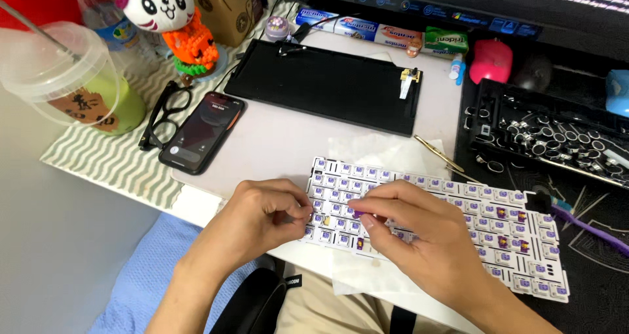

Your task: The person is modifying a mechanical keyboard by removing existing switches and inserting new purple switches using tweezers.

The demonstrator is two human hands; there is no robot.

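- Head view: both hands work at the near-left part of a white keyboard switch plate (458, 222), which lies slanted on a sheet of white tissue (386, 152) at the near edge of the desk (288, 144).
- Left hand (259, 219) — its fingers are curled in and pinched at the plate's left edge; whether they grip something small there I cannot tell.
- Right hand (419, 232) — thumb and forefinger are pinched narrowly on a small purple-stemmed switch (359, 214), held just above the plate's rows.
- Most of the plate's sockets carry pale switches with purple centres; a few near the hands look bare.
- Just beyond the plate's far edge lie brass tweezers (438, 154).
- Farther back sits an empty black keyboard case (327, 85).
- Left of the plate lies a dark phone (202, 132), with black-framed glasses (162, 114) beside it on a wavy-striped mat (105, 163).
- A clear lidded cup (72, 78) with a green drink stands at the far left.
- At the right, a black tray (557, 137) holds small loose metal-ringed parts.
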